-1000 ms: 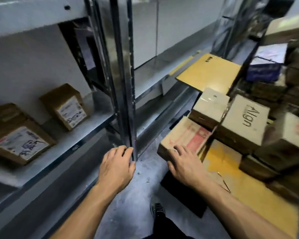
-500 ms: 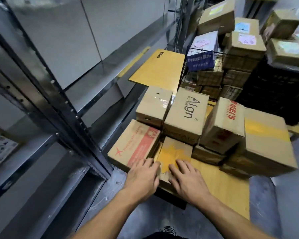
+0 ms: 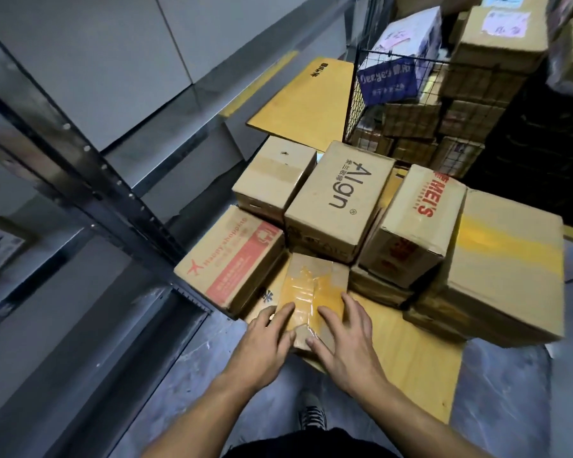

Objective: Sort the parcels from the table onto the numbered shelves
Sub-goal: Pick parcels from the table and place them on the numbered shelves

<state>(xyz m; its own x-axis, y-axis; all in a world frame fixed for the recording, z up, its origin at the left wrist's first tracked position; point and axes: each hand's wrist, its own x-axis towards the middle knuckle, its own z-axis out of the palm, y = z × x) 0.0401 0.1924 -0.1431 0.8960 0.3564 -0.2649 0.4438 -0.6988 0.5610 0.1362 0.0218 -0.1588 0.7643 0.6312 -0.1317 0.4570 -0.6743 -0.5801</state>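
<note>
Standing on the left, the metal shelf rack (image 3: 119, 200) is where parcels must go. The yellow bench (image 3: 411, 358) ahead carries the piled boxes. At its near edge, just beside the red-printed box (image 3: 232, 259) and in front of the Align box (image 3: 338, 200), lies the small taped parcel (image 3: 311, 285), its long axis pointing away from the person. The left hand (image 3: 265, 342) and right hand (image 3: 344, 342) flank its near end, equally close. Their fingers (image 3: 280, 314) are nearly straight and spread, resting on it, not yet curled round it.
</note>
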